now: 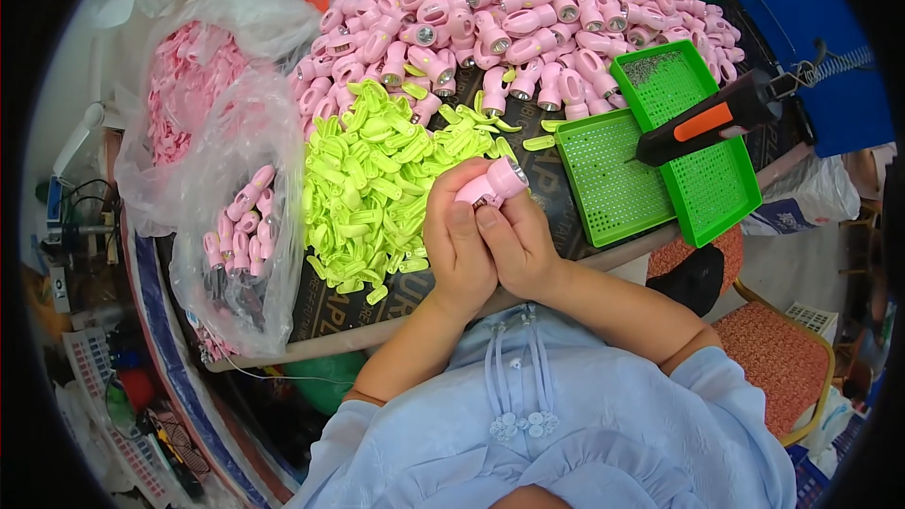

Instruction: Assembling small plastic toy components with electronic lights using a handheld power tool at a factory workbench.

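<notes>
Both my hands close round one pink flashlight (501,181) just above the table's near edge, its silver lens end pointing up and to the right. My left hand (458,250) wraps its left side, and my right hand (517,245) presses against it from the right. The two thumbs lie side by side on its near end; most of the handle is hidden in my palms. Beside my left hand spreads a heap of lime-green plastic clips (368,184). Behind it rises a large pile of pink flashlights (528,19).
A black electric screwdriver (707,121) with an orange panel hangs from a coiled cord over green perforated trays (603,212); one holds small screws (655,66). To the left, a clear plastic bag (203,273) holds several pink flashlights, and another bag has pink parts (193,75). A chair (778,358) stands at right.
</notes>
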